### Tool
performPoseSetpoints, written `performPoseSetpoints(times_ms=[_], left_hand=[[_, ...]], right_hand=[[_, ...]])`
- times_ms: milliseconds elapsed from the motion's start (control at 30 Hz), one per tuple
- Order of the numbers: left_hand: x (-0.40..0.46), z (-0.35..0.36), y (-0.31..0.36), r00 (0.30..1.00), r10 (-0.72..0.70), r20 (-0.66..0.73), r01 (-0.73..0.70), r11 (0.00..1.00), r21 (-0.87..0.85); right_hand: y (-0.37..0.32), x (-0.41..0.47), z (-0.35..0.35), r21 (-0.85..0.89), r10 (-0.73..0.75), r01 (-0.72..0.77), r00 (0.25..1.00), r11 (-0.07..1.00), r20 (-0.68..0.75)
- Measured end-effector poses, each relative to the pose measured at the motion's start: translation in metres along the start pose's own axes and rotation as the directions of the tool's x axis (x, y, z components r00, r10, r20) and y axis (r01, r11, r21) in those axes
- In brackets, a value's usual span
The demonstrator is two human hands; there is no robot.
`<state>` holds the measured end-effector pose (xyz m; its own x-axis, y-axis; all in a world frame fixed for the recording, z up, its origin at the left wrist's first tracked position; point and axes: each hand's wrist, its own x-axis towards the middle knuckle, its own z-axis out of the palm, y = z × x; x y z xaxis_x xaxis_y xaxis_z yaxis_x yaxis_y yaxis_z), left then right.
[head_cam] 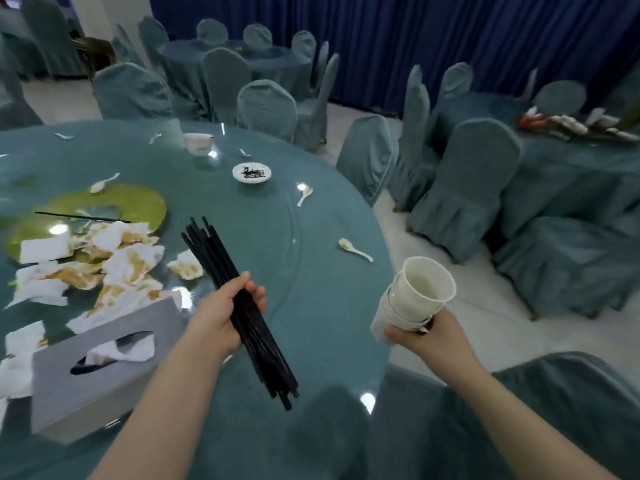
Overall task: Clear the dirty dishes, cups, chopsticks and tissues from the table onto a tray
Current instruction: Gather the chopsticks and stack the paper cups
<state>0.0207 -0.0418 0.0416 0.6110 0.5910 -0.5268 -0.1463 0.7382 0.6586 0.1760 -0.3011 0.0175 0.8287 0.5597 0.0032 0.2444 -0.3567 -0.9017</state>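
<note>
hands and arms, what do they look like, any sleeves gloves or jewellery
Both arms are bare up to the bottom edge of the picture: no sleeve shows on either. The left hand and the right hand wear no gloves. No watch, bracelet or ring shows on the wrists or the visible fingers. No marks or tattoos can be seen.

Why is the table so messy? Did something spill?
Yes. A yellow puddle has spread over the glass table, and the tissues lying in it are stained and crumpled. One chopstick lies across the puddle, and spoons are scattered about.
</note>
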Motion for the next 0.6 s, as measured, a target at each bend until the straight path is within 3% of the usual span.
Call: performPoseSetpoints(times_ms=[267,367,600], left_hand=[[-0.060,0.143,-0.116,0.954,-0.140,0.266,0.124,0.989,0.077],[-0.092,0.211,-0.180,0.927,-0.163,0.337,0.140,0.986,0.093],[-0.137,0.341,-0.329,0.889,-0.254,0.381,0.218,0.966,0.136]], right_hand=[[0.031,-0.080,-0.179,-0.111,-0.006,-0.011,0.989,0.994,-0.151],[0.051,-0.121,-0.266,-0.155,-0.086,0.050,0.968,0.987,-0.237],[0.129,-0.195,-0.440,-0.214,-0.073,0.001,0.941,0.977,-0.331]])
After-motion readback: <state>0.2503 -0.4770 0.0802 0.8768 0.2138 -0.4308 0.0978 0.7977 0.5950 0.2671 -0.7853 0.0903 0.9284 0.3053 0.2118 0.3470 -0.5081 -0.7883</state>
